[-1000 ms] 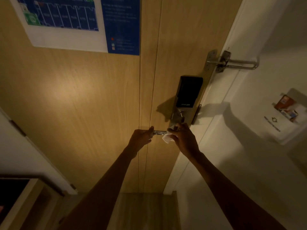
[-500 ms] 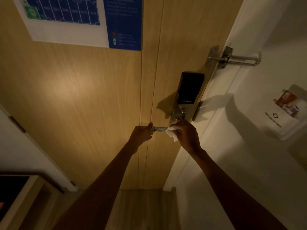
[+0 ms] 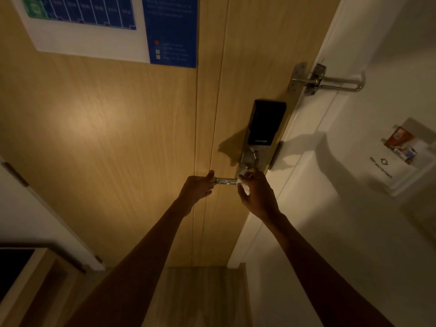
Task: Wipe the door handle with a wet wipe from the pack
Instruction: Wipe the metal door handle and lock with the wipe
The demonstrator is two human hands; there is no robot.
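A metal lever door handle (image 3: 225,181) sticks out leftward from the smart lock (image 3: 265,125) on the wooden door (image 3: 118,138). My left hand (image 3: 197,188) grips the free left end of the lever. My right hand (image 3: 258,194) holds a white wet wipe (image 3: 243,185) pressed against the lever near its base by the lock plate. Only a short middle stretch of the lever shows between my hands. The wipe pack is not in view.
A metal swing-bar door guard (image 3: 330,81) is mounted above the lock at the door edge. A white key-card holder (image 3: 401,156) hangs on the right wall. A blue and white floor-plan notice (image 3: 113,31) is on the door. A wooden cabinet (image 3: 28,279) stands at lower left.
My right hand with the wipe has slid along the lever toward the lock plate. My left hand has stayed on the lever's end. The view has shifted slightly.
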